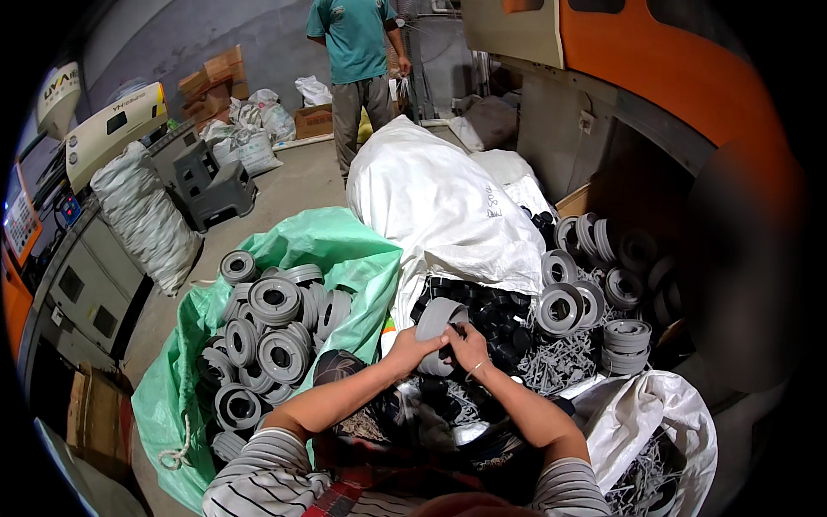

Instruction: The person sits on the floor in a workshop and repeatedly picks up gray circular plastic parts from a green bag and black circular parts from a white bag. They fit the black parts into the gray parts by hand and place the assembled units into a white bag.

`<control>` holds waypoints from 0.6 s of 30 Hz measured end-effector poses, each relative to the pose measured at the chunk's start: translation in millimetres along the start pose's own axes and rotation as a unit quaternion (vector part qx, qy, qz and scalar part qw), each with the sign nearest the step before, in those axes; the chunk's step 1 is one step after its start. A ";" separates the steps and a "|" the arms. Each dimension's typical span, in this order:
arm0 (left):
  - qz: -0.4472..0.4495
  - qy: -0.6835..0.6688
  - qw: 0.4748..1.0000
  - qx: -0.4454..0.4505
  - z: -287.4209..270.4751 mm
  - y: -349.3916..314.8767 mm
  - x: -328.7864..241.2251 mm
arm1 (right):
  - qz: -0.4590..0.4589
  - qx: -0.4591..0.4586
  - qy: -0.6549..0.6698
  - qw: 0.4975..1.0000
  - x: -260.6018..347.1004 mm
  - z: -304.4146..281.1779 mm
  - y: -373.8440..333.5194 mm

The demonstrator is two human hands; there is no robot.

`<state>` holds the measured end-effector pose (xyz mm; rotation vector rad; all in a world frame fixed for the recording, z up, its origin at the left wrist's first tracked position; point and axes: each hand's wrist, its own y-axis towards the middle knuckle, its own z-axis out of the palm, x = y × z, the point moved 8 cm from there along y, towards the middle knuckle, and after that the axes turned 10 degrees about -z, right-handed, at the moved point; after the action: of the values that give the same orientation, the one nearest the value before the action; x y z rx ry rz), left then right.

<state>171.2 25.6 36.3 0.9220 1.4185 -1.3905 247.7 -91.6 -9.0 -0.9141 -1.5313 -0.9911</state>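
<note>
In front of me I hold a grey plastic ring point(438, 317) tilted up on its side. My left hand point(415, 348) is closed on its lower left edge. The fingers of my right hand point(469, 348) are closed at its right side, with the fingertips partly hidden inside or behind it. Just beyond the ring, black round caps point(495, 320) spill out of a large white woven sack point(431, 189). On my left, a green woven sack point(293, 231) stands wide open, filled with grey ringed parts point(284, 358).
At right, more grey rings point(562, 308) lie by a heap of thin grey plastic pieces point(564, 362). A white sack point(676, 401) near my right elbow holds similar pieces. Orange machinery point(672, 69) overhangs the far right. Grey step stools point(215, 185) and a standing person point(355, 60) are farther back.
</note>
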 end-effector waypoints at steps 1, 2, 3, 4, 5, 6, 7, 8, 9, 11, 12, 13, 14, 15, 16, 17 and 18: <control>0.046 0.068 0.997 -0.014 3.7 -4.9 -7.4 | 0.037 0.031 0.063 0.997 -10.1 5.9 1.0; 0.069 0.127 0.989 -0.035 2.4 0.1 1.3 | 0.117 0.029 0.170 0.978 -24.8 9.6 -0.7; 0.042 0.153 0.987 -0.017 17.9 -27.1 -25.6 | 0.197 0.028 0.276 0.940 -30.3 16.5 -6.0; 0.140 0.226 0.963 -0.039 16.4 -27.5 -24.6 | 0.198 0.019 0.420 0.885 -17.2 29.2 -9.3; 0.237 0.296 0.923 -0.060 16.4 -30.7 -22.2 | 0.191 0.044 0.455 0.869 -18.2 33.6 -7.1; 0.260 0.317 0.910 -0.055 17.7 -36.5 -25.7 | 0.200 0.027 0.450 0.870 -13.3 32.1 -10.3; 0.283 0.337 0.897 -0.052 15.6 -45.3 -31.1 | 0.210 0.011 0.444 0.871 -8.3 31.1 -12.1; 0.307 0.356 0.882 -0.047 13.2 -52.1 -37.0 | 0.226 0.100 0.415 0.876 -18.3 29.7 -10.4; 0.331 0.378 0.862 -0.070 6.9 -57.9 -44.0 | 0.242 0.183 0.385 0.871 -29.3 26.6 -15.0; 0.309 0.435 0.818 -0.217 -37.7 -54.7 -50.0 | 0.249 0.113 0.258 0.926 -17.1 10.1 -19.2; 0.348 0.472 0.743 -0.323 -58.5 -66.1 -69.7 | 0.228 0.103 0.250 0.935 -15.5 6.8 -14.8; 0.273 0.465 0.748 -0.387 -89.8 -62.1 -78.2 | 0.165 0.087 0.230 0.955 -6.3 -2.0 -11.5; 0.288 0.397 0.761 -0.424 -118.0 -67.0 -86.5 | 0.056 0.145 0.187 0.970 8.9 -6.5 -3.3; 0.295 0.326 0.772 -0.459 -132.4 -70.5 -86.0 | -0.034 0.133 0.077 0.988 20.7 -17.4 3.7; 0.290 0.315 0.797 -0.426 -114.0 -74.4 -95.2 | -0.024 0.111 -0.033 0.993 24.5 -30.1 9.4; 0.291 0.300 0.819 -0.393 -93.6 -74.8 -107.4 | 0.012 0.034 -0.060 0.998 1.5 -48.6 16.8; 0.300 0.300 0.846 -0.323 -79.1 -64.5 -105.0 | -0.093 -0.013 -0.170 0.981 3.0 -67.8 27.2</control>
<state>133.2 107.9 151.4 1.2328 1.6758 -0.0995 296.2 -144.4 4.9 -1.0103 -1.9224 -1.0272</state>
